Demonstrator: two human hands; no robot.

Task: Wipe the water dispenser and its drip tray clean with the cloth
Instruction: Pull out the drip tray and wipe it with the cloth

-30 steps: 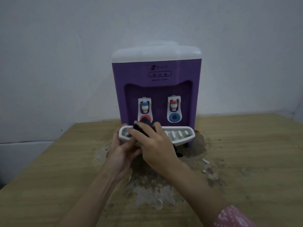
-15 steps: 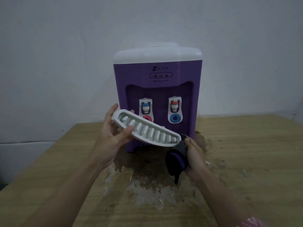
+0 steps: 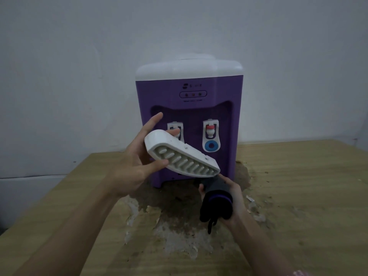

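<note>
Worn wooden tabletop (image 3: 298,196), its veneer flaking in one dark patch near the middle, carries everything. Nearest, the right hand (image 3: 229,202) grips one rolled dark cloth (image 3: 217,204) with a purple band, just under the lower end of the tray. Above it the left hand (image 3: 137,166) holds the single white drip tray (image 3: 181,160) tilted, off the table. Behind stands one purple water dispenser (image 3: 189,100) with two taps, near the far edge against a pale wall (image 3: 79,56).
</note>
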